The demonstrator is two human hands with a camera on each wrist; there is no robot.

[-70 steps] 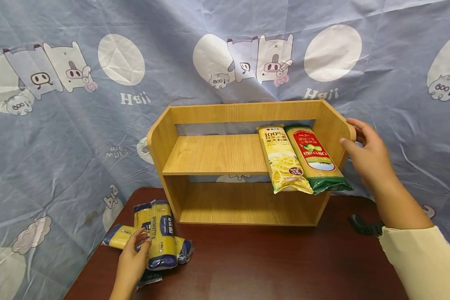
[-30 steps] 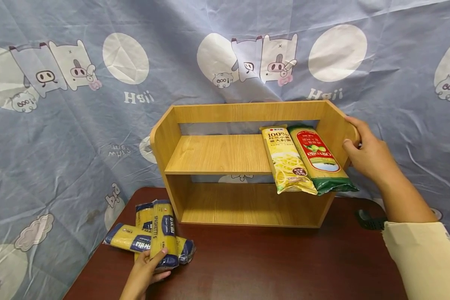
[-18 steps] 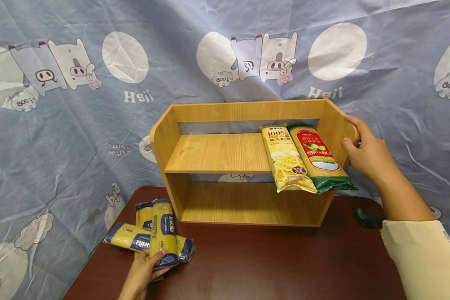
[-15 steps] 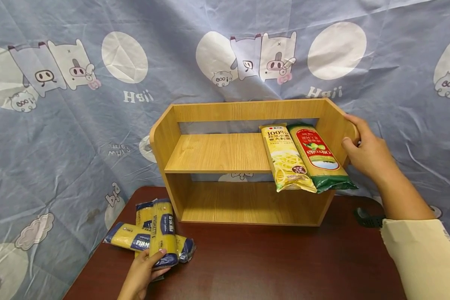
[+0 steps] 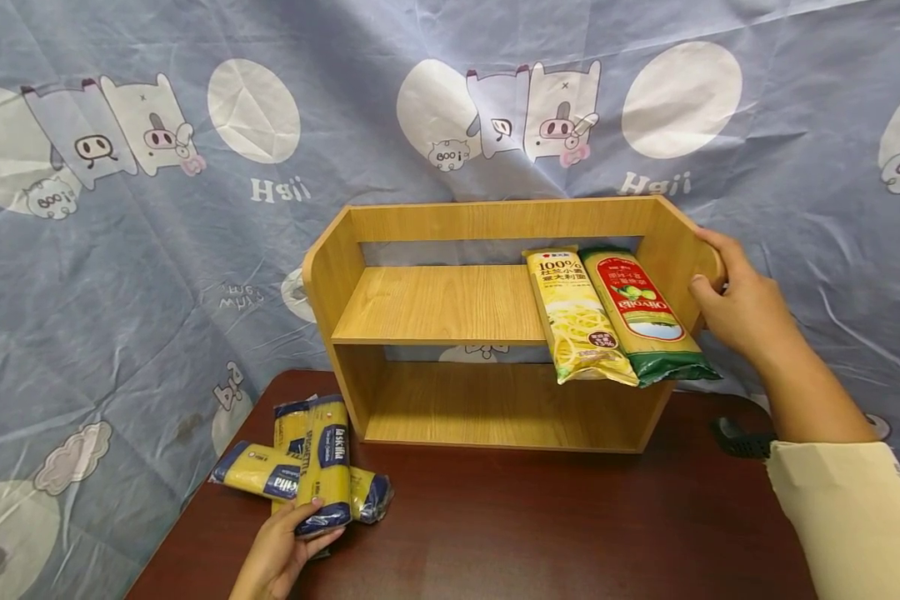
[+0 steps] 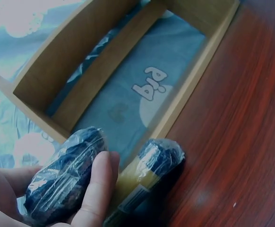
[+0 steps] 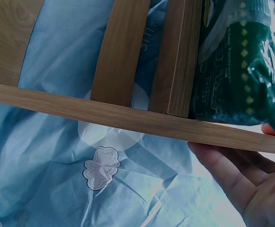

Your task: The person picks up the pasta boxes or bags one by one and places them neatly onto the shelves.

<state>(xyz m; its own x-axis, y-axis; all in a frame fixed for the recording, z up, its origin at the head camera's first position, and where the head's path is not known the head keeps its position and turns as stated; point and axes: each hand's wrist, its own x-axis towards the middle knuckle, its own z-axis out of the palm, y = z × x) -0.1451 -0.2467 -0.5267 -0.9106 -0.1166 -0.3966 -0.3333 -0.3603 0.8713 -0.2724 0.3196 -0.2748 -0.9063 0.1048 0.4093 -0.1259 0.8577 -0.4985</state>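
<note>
My left hand (image 5: 277, 546) grips the lower end of a yellow and blue spaghetti pack (image 5: 328, 467), the topmost of a small pile left of the shelf. In the left wrist view, thumb and fingers lie on either side of that pack's dark wrapped end (image 6: 64, 182). Under it lie more such packs, one pointing left (image 5: 258, 471) and one sticking out at the right (image 5: 371, 496). My right hand (image 5: 746, 304) holds the front edge of the right side panel of the wooden shelf (image 5: 435, 304), thumb inside, fingers outside.
On the upper board's right end lie a cream pasta pack (image 5: 577, 321) and a green and red pasta pack (image 5: 641, 312), both jutting over the front edge. A dark object (image 5: 738, 437) lies right of the shelf on the brown table (image 5: 495, 525). Patterned cloth (image 5: 157, 275) hangs behind.
My left hand has moved from the pile's left side to the top spaghetti pack's lower end and taken hold; that end has shifted slightly left. My right hand stays on the shelf's side panel.
</note>
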